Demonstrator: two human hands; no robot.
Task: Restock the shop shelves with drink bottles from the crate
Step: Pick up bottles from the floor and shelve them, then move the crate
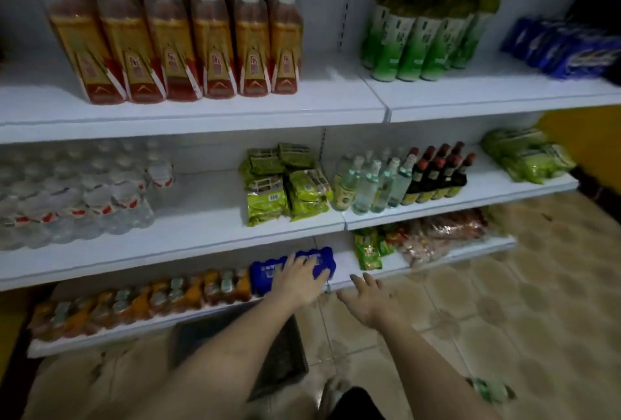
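1. On the bottom white metal shelf [339, 280], the left hand [299, 280] lies flat on a blue plastic-wrapped pack of drink bottles [268, 273], fingers straight and spread over its top.
2. That blue pack sits at the right end of the low shelf's left part, just beside a long row of orange drink bottles with pale caps [134, 302].
3. The right hand [364, 298] hangs in the air in front of the shelf edge, fingers loose and wide, holding nothing.
4. A dark plastic crate [285, 352] sits on the tiled floor [487, 302] under the left arm (what is inside it is too dark to tell).
5. Up on the top shelf stand tall red and gold drink bottles [174, 46] and green bottles with green caps [426, 26].
6. The middle shelf has clear water bottles [74, 194], green snack bags [285, 184], pale glass bottles [369, 184] and dark bottles with red caps [440, 174].
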